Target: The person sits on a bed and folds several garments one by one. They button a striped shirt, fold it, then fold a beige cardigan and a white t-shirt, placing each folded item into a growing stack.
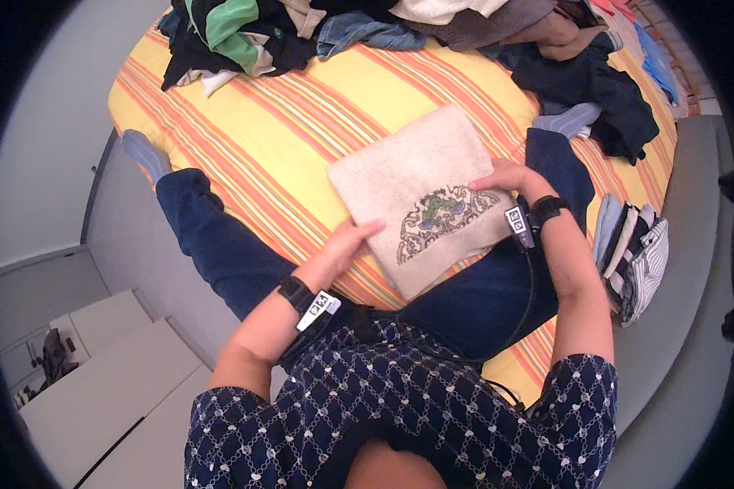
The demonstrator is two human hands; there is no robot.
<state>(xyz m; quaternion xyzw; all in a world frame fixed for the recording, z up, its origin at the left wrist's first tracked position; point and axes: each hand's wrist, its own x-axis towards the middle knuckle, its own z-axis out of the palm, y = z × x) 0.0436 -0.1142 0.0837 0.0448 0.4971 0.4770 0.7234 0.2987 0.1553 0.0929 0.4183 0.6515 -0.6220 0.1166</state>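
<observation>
Between my hands is a beige towel (416, 163), folded into a rough square and held above my lap at a slight tilt. Its near part carries a dark half-round embroidered pattern with green and blue in the middle. My left hand (353, 242) grips the left edge, thumb on top and the other fingers hidden beneath. At the right edge my right hand (510, 177) is closed on the cloth, its thumb lying over the face beside the embroidery. Both wrists wear black bands with small patterned tags.
I sit with legs spread on a bed with a striped yellow and orange cover (302, 122). A jumbled heap of clothes (367, 33) lies along the far side. Right of my leg stands a stack of folded clothes (632, 257). White cabinets (130, 391) are at lower left.
</observation>
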